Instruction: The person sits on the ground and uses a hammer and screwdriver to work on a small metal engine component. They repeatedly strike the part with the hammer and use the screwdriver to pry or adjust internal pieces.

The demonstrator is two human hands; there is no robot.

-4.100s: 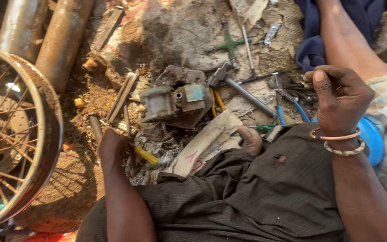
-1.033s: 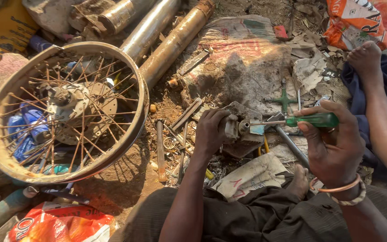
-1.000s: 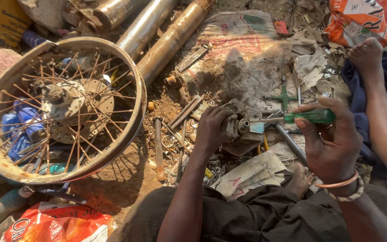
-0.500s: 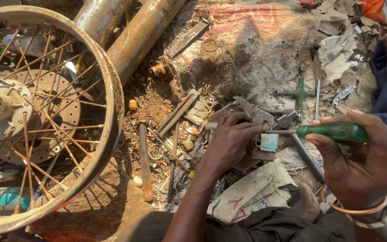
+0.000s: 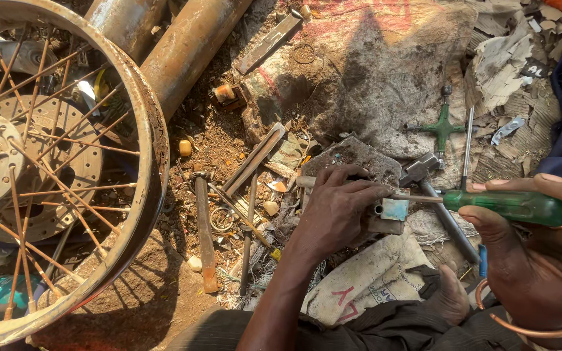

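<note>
Right hand (image 5: 541,260) grips green screwdriver (image 5: 508,207), axis horizontal, tip pointing left into metal part (image 5: 385,214). Left hand (image 5: 336,211) clamps part. Wheel (image 5: 144,130) well left; hammer (image 5: 434,195) crowds just beneath shaft.

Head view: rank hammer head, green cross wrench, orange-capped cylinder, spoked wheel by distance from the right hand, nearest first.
From the right hand, which holds the green-handled screwdriver:
1. Hammer head, just left of the hand, beside the screwdriver shaft.
2. Green cross wrench, above it on the sacking.
3. Orange-capped cylinder, upper middle, by the rusty pipe.
4. Spoked wheel, far left.
</note>
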